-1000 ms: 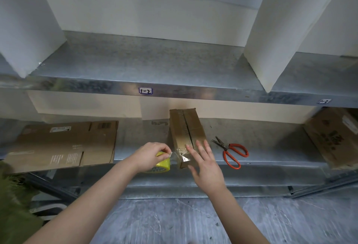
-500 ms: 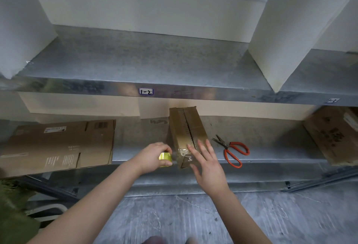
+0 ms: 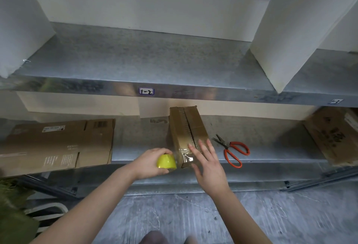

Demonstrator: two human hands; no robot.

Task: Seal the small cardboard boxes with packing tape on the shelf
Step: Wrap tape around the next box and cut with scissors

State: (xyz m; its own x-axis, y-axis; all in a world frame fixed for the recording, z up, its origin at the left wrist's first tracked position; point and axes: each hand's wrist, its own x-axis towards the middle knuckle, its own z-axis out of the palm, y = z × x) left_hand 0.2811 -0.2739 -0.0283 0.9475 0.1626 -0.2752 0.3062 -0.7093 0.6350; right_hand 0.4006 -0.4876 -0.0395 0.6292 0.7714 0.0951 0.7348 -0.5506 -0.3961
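Lower metal shelf: a flattened carton lies at left, and the small box stands mid-shelf, its near end at the front lip, top seam running away from the camera.

Right hand: fingers straight and spread, pressing flat on the box's near top.

Left hand: curled round the yellow tape roll, just left of the box's near corner.

Scissors lie just right of the box.

Risks: the tape at the near end looks wrinkled, so pulling the roll before it is smoothed may lift it. A hard pull could also drag the box off the lip.

Unclear: the clear strip between roll and box is barely visible. The box's far end is in shadow, so I cannot tell whether the whole seam is taped.
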